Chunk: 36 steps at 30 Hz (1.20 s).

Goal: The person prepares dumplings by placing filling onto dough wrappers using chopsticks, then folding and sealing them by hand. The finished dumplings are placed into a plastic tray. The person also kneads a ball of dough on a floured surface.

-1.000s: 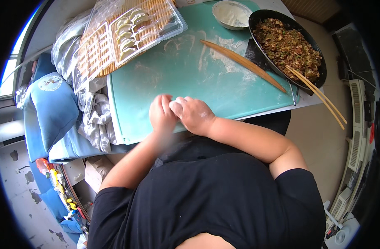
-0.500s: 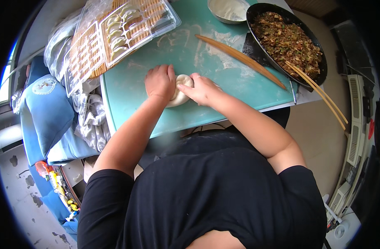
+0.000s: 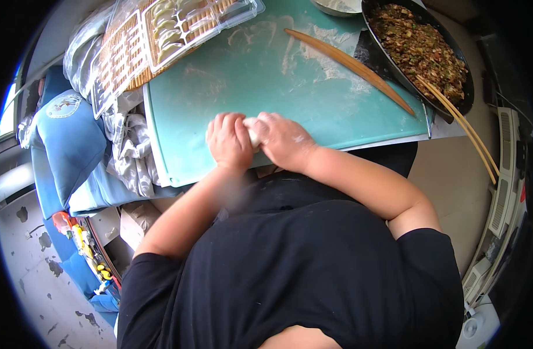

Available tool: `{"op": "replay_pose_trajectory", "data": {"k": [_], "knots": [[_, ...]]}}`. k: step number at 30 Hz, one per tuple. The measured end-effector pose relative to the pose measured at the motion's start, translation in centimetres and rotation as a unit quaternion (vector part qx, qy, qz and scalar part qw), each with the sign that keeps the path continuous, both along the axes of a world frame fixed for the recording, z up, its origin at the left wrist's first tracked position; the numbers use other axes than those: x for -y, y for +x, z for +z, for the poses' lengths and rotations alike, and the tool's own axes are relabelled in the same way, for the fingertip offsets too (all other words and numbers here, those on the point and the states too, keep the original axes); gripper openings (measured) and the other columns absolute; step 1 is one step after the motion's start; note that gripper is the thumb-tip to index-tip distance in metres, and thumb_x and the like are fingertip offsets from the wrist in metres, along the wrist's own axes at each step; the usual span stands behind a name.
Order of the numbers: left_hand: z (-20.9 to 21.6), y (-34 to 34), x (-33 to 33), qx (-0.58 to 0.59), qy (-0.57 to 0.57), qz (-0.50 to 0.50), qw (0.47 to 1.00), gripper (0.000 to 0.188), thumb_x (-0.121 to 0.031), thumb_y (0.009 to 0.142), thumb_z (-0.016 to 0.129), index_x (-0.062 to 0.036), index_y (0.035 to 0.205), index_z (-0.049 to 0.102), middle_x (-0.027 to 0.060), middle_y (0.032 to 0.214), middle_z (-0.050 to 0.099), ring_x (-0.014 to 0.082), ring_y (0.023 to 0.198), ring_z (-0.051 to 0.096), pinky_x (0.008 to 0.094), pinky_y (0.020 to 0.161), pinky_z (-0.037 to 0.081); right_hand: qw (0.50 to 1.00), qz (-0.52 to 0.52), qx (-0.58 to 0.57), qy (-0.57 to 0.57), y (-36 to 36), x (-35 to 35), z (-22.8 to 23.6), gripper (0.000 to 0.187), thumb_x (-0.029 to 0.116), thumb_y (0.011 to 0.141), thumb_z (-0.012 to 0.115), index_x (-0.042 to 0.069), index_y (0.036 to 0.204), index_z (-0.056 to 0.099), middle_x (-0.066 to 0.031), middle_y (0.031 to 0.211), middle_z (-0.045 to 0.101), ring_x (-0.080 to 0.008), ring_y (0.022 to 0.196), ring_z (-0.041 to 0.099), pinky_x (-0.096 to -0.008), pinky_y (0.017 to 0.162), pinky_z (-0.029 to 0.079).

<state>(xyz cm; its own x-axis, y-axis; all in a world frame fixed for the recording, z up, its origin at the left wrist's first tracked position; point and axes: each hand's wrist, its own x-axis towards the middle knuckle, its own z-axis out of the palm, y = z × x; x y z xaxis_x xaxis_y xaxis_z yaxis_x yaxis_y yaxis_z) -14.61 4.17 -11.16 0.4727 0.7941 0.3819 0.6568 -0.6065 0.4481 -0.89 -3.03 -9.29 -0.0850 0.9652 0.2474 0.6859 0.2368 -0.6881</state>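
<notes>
Near the front edge of the green mat (image 3: 220,75), both my hands are wrapped round a lump of white dough (image 3: 254,135). Only a strip of the dough shows between them. My left hand (image 3: 229,142) curls over its left side, with the fingers bent. From the right, my right hand (image 3: 285,139) grips it, with a smear of flour on its back. Most of the dough is hidden under the fingers. Beyond my right hand a wooden rolling pin (image 3: 351,68) with tapered ends lies slantwise on the mat, beside scattered flour (image 3: 330,55).
A clear plastic tray (image 3: 217,26) with several dumplings (image 3: 169,35) rests on a woven mat at the far left. At the far right stands a black pan (image 3: 368,23) of chopped filling (image 3: 420,49), chopsticks (image 3: 458,119) across its rim. A flour bowl (image 3: 339,7) is behind.
My hands have drawn the dough closer to me and closed more tightly round it, so less of it shows. The view has shifted slightly; the rolling pin and pan appear higher and farther right.
</notes>
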Motion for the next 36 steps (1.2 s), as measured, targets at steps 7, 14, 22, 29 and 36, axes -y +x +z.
{"op": "replay_pose_trajectory", "data": {"k": [7,14,22,29,36], "knots": [[-0.6,5.7,-7.8,-0.151,0.017,-0.014,0.988,0.023,-0.027,0.085,0.047,-0.0103,0.082,0.063,0.0092,0.085,0.062,0.0316,0.081,0.055,0.0427,0.074,0.043,0.938,-0.175,-0.118,-0.274,4.4,-1.5,0.0,0.057,0.034,0.082,0.061,0.000,0.122,0.041,-0.0159,0.083,0.061,-0.0287,0.073,0.061,-0.0354,0.068,0.049],[0.0,7.5,-10.4,-0.112,-0.044,0.014,0.993,0.032,-0.031,0.088,0.044,-0.0079,0.080,0.064,0.0128,0.088,0.064,0.0361,0.082,0.057,0.0426,0.073,0.045,0.852,-0.165,-0.327,-0.374,2.5,-5.4,0.9,0.061,0.037,0.082,0.060,-0.005,0.120,0.038,-0.0115,0.077,0.059,-0.0140,0.052,0.056,-0.0253,0.038,0.040],[4.5,2.4,-3.7,0.281,-0.608,0.112,0.734,0.039,-0.032,0.093,0.043,0.0031,0.095,0.058,0.0106,0.090,0.059,0.0181,0.084,0.054,0.0303,0.079,0.042,0.997,-0.033,-0.007,-0.067,1.2,-1.7,1.2,0.038,0.015,0.077,0.057,0.010,0.113,0.046,-0.0142,0.095,0.055,-0.0344,0.082,0.056,-0.0422,0.072,0.048],[-0.5,1.3,0.2,-0.018,-0.043,0.042,0.998,0.018,-0.018,0.087,0.046,-0.0115,0.093,0.061,0.0093,0.094,0.059,0.0303,0.091,0.053,0.0403,0.081,0.040,0.996,0.003,-0.089,0.002,3.1,-1.0,-1.8,0.045,0.010,0.080,0.057,0.012,0.124,0.043,-0.0126,0.101,0.058,-0.0305,0.087,0.059,-0.0374,0.075,0.048],[-0.8,4.3,-5.1,-0.109,-0.070,0.034,0.991,0.020,-0.022,0.087,0.044,-0.0130,0.089,0.062,0.0079,0.090,0.061,0.0315,0.087,0.055,0.0416,0.077,0.042,0.929,-0.146,-0.213,-0.264,6.0,-3.2,-1.1,0.038,0.021,0.087,0.054,0.002,0.118,0.047,-0.0113,0.077,0.062,-0.0209,0.062,0.061,-0.0321,0.064,0.049]]}}
